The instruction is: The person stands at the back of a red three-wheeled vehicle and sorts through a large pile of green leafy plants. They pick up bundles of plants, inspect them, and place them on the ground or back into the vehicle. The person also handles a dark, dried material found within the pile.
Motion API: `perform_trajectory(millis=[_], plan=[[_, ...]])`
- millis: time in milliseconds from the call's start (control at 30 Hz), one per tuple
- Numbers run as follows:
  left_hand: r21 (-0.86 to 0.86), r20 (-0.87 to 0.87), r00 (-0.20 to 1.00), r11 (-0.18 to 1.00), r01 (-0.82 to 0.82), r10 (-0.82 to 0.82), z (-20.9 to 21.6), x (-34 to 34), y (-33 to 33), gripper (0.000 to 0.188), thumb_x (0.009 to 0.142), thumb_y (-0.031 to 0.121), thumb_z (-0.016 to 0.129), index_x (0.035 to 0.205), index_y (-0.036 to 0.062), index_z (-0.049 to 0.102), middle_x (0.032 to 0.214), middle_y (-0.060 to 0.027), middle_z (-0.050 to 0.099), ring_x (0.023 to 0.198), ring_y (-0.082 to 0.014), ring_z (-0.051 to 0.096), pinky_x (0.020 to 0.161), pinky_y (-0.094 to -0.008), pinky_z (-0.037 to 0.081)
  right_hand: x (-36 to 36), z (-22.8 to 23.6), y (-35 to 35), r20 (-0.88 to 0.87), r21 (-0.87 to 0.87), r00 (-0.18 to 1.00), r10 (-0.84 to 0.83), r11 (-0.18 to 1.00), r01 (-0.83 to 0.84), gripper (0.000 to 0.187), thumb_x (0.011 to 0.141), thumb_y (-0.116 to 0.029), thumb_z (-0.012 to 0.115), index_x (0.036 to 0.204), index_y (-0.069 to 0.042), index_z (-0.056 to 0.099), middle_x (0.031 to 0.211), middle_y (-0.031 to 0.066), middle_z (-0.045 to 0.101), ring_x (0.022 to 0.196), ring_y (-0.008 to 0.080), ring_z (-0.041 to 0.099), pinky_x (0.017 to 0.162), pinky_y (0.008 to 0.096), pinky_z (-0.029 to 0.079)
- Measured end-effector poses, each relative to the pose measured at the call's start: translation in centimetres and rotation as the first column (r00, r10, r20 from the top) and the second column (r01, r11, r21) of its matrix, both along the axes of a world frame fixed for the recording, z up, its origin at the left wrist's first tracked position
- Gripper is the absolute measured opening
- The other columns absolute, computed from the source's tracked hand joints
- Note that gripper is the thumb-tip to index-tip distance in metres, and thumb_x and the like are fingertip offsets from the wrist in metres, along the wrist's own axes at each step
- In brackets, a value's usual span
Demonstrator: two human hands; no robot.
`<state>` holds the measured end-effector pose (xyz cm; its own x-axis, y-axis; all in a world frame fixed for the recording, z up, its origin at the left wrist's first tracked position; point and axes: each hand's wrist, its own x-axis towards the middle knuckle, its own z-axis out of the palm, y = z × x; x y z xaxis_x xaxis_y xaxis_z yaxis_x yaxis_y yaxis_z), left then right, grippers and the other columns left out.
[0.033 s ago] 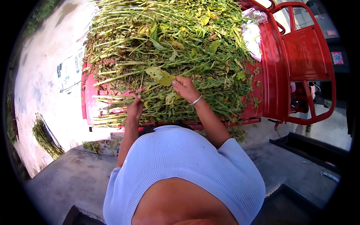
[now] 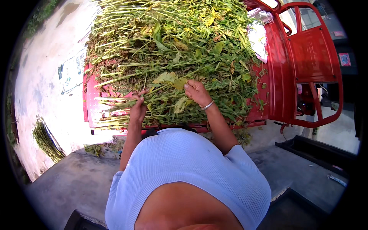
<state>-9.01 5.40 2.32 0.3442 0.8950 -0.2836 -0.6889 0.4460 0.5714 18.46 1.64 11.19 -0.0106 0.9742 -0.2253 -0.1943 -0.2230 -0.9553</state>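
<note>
My left hand is closed around the lower part of a leafy plant stalk, near the bare stem ends. My right hand, with a silver bangle on its wrist, pinches a yellowed leaf beside the stalk's upper part. Whether the leaf is still attached cannot be made out. Beneath and beyond both hands, a thick layer of cut green and yellowing stalks covers a red cargo bed. Their stems point left and their leafy tops right.
A red metal frame rises at the bed's right, with white sacks against it. On the ground to the left lie a bundle of stalks and a flattened printed sack. A black trough sits at the lower right.
My right hand has moved slightly right and down, drawing the yellowed leaf along. My left hand stays in the same place.
</note>
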Motion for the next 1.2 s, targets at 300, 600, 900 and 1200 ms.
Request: perform_trajectory(millis=[300,600,900,1200], plan=[[-0.279,0.086,0.994,0.959,-0.042,0.069,-3.3,0.1,1.4,0.009,0.087,0.021,0.059,0.081,0.0166,0.053,0.101,-0.0034,0.060,0.105,-0.0241,0.052,0.089,-0.0563,0.039,18.4,2.4,-20.5,0.788,-0.551,0.062,0.612,0.658,0.513,0.050,0.070,-0.028,0.071,0.110,-0.002,0.056,0.108,0.0214,0.057,0.098,0.0359,0.057,0.079,0.0454,0.048],[-0.046,0.036,0.997,0.997,-0.060,0.062,-0.3,0.1,1.2,0.016,0.084,0.006,0.058,0.075,0.0118,0.047,0.093,-0.0056,0.056,0.099,-0.0207,0.051,0.092,-0.0416,0.040,3.7,-5.3,7.4,0.961,0.023,0.275,0.037,0.977,-0.213,0.044,0.074,-0.017,0.069,0.112,-0.003,0.053,0.108,0.0151,0.058,0.099,0.0311,0.056,0.081,0.0416,0.047],[-0.122,0.008,0.974,0.967,-0.222,0.225,1.0,0.0,1.9,0.014,0.083,0.004,0.061,0.078,0.0108,0.050,0.090,-0.0086,0.061,0.093,-0.0209,0.057,0.084,-0.0361,0.045,-1.9,-11.1,18.1,0.657,-0.754,-0.465,0.593,0.522,-0.399,0.041,0.079,-0.035,0.066,0.115,-0.018,0.057,0.114,0.0094,0.052,0.106,0.0290,0.051,0.087,0.0510,0.041],[-0.231,-0.149,0.951,0.925,-0.301,0.273,1.8,0.4,4.3,0.024,0.087,0.020,0.059,0.106,0.0099,0.048,0.114,-0.0133,0.057,0.094,-0.0233,0.059,0.081,-0.0432,0.051,7.0,-5.4,11.9,0.909,-0.384,-0.038,0.415,0.798,-0.465,0.038,0.078,-0.030,0.064,0.113,-0.018,0.058,0.102,0.0070,0.057,0.092,0.0272,0.055,0.078,0.0429,0.037]])
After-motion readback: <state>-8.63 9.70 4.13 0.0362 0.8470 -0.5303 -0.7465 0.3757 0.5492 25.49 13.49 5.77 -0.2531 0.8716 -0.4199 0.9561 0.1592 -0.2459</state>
